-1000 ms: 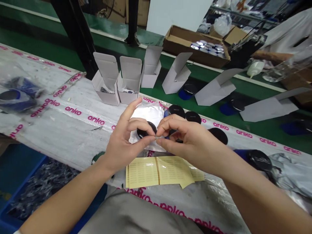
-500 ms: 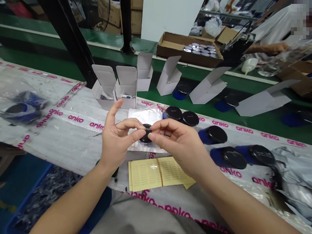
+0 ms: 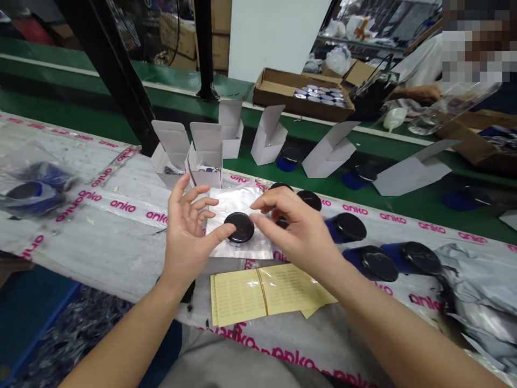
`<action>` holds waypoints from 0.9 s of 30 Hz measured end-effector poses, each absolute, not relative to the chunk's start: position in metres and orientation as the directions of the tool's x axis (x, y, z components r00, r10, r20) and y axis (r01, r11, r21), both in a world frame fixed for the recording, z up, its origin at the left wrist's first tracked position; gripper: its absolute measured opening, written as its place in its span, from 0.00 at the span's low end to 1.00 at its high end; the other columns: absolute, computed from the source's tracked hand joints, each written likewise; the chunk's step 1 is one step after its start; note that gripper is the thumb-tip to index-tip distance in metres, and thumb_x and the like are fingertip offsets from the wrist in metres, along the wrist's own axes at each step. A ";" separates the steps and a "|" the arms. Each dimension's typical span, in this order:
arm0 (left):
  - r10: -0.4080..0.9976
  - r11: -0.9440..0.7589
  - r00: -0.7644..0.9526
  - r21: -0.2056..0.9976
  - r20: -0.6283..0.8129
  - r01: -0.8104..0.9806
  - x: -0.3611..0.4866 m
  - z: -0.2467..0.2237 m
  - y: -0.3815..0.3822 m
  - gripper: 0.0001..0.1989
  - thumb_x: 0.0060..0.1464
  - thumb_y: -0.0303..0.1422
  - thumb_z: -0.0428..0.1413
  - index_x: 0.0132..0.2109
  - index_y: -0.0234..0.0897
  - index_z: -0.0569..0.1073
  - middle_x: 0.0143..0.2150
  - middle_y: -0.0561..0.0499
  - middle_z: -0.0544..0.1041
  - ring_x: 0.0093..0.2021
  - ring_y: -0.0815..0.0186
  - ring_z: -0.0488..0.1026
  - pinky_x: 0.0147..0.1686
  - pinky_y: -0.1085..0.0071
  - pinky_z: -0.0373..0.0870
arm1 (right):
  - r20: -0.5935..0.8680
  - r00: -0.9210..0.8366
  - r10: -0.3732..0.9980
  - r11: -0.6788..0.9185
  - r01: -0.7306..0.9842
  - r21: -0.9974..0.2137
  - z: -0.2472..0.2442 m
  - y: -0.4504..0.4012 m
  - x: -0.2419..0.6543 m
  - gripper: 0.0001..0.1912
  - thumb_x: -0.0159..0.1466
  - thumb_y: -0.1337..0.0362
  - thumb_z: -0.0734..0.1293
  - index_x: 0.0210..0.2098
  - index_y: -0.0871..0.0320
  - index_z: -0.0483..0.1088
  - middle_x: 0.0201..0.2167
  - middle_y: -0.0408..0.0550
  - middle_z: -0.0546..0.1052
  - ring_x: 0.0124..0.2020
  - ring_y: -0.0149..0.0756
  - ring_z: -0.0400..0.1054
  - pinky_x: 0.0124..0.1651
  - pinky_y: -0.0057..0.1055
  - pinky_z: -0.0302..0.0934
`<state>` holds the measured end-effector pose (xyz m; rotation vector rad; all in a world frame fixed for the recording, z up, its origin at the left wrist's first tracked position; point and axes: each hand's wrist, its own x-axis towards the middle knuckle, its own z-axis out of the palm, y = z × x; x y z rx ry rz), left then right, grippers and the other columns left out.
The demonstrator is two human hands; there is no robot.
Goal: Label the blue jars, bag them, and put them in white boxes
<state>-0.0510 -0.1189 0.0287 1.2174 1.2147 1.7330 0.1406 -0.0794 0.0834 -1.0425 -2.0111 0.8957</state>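
A round black lid (image 3: 239,228) lies on a silvery pouch (image 3: 258,249) between my hands. My left hand (image 3: 189,231) is open, its fingers spread, with the thumb tip at the lid's left edge. To the right of the lid, my right hand (image 3: 293,223) hovers with thumb and fingertips apart and nothing visible between them. Yellow label sheets (image 3: 238,293) with a brown band lie just below the pouch. Several blue jars with black lids (image 3: 350,226) stand or lie to the right.
Open white boxes (image 3: 205,156) line the table's back edge and the green conveyor (image 3: 161,102). Behind them is a carton of tins (image 3: 278,97). Bagged blue jars (image 3: 32,196) lie at the left, grey plastic (image 3: 470,280) at the right. A person's hand (image 3: 426,94) shows beyond the conveyor.
Both hands have let go at the lid's upper edge. My left fingers have spread out, and my right hand has moved off to the right, uncovering the lid. The view has shifted slightly.
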 end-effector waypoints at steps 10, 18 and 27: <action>0.853 -0.316 -0.457 0.946 0.251 -0.070 -0.059 0.028 -0.119 0.30 0.58 0.33 0.66 0.64 0.54 0.65 0.61 0.48 0.71 0.54 0.64 0.76 0.53 0.67 0.74 | 0.046 -0.793 0.608 0.612 0.431 -0.663 0.087 -0.063 0.138 0.36 0.61 0.72 0.73 0.66 0.52 0.61 0.60 0.57 0.75 0.61 0.52 0.69 0.61 0.49 0.65; 0.916 -0.380 -0.118 0.924 0.383 0.051 -0.033 0.016 -0.127 0.52 0.44 0.31 0.74 0.69 0.63 0.55 0.60 0.51 0.73 0.62 0.56 0.73 0.61 0.56 0.71 | 0.005 -0.231 0.973 0.095 0.381 -0.920 0.064 -0.100 0.126 0.43 0.55 0.56 0.79 0.64 0.49 0.57 0.54 0.55 0.73 0.55 0.54 0.72 0.57 0.56 0.67; 0.892 -0.451 -0.011 0.891 0.451 -0.047 -0.039 0.018 -0.128 0.53 0.52 0.27 0.69 0.72 0.59 0.46 0.57 0.47 0.79 0.65 0.55 0.72 0.63 0.52 0.71 | 0.184 -0.315 0.931 0.282 0.304 -0.910 0.091 -0.116 0.160 0.07 0.67 0.58 0.68 0.33 0.51 0.70 0.44 0.49 0.73 0.50 0.44 0.70 0.50 0.43 0.68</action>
